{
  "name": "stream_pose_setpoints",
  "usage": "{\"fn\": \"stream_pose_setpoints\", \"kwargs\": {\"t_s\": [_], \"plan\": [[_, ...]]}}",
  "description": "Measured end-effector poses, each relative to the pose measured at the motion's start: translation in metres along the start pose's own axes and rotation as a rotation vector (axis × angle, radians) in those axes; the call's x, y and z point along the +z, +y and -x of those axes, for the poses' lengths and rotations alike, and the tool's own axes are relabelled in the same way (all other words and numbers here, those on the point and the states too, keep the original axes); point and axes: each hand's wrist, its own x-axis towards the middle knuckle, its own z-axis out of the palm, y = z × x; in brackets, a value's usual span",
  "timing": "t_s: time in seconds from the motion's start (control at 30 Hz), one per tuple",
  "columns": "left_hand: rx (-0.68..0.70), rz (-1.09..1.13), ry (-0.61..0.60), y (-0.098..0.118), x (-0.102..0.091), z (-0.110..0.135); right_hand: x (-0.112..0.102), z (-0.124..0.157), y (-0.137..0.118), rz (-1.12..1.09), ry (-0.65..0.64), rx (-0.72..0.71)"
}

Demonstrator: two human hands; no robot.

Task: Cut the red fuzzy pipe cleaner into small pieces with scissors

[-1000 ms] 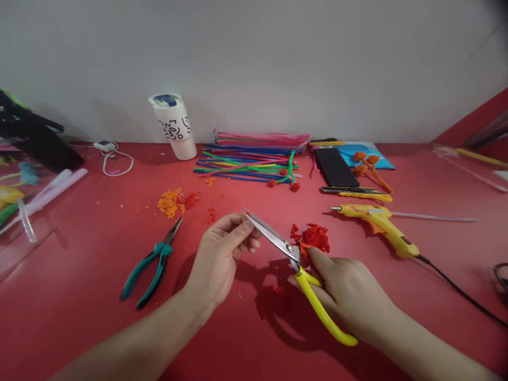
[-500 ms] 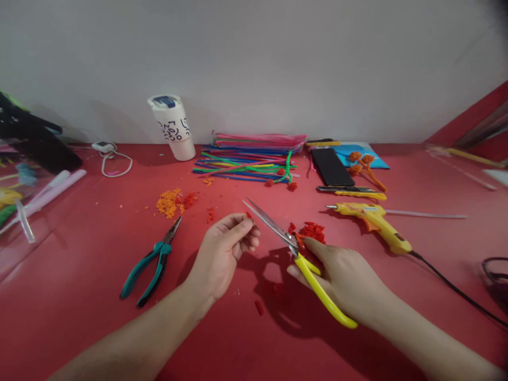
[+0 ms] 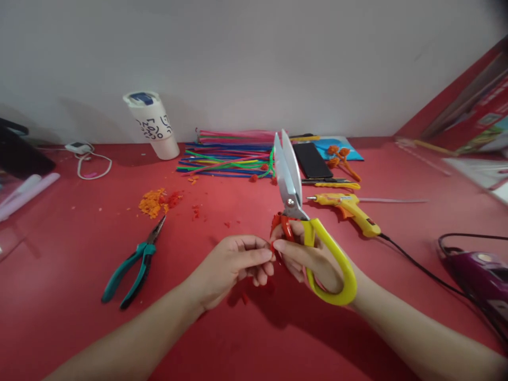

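My right hand (image 3: 313,259) is closed around a pair of scissors (image 3: 291,190) with a yellow handle. The blades point upward, slightly parted. My left hand (image 3: 246,262) pinches a small red piece (image 3: 272,247) between thumb and finger. Its fingertips meet those of my right hand just below the scissors' pivot, so the piece is mostly covered. Under the hands, on the red table, lies a small red cut piece (image 3: 244,298). Left of my left hand are teal-handled pliers (image 3: 137,259) and a heap of orange clippings (image 3: 153,203) with red clippings (image 3: 173,199) beside it.
At the back stand a white tumbler (image 3: 153,127) and a pile of coloured pipe cleaners (image 3: 226,161). To the right lie a phone (image 3: 313,160), a yellow glue gun (image 3: 349,209) with a cord, orange pipe-cleaner flowers (image 3: 337,152) and a purple device (image 3: 476,280).
My right hand has moved in to my left and turned the scissors from pointing left to pointing up. The fingertips of both hands now meet. The view has shifted right.
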Motion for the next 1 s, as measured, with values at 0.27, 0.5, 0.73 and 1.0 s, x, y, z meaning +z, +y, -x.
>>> {"fn": "stream_pose_setpoints", "kwargs": {"t_s": [0.27,0.5,0.73,1.0], "plan": [[0.156,-0.247,0.213,0.002,0.007,-0.001,0.007,0.004,-0.016,0.107,0.141,0.170],[0.212,-0.194,0.298,0.002,0.006,-0.001,-0.002,0.005,-0.012,0.368,0.107,0.055],[0.346,0.146,0.445,0.006,-0.010,-0.003,-0.010,0.008,-0.002,1.071,0.097,-0.048],[0.418,0.159,0.491,0.008,-0.016,-0.002,-0.009,0.008,0.013,1.315,0.110,-0.196]]}}
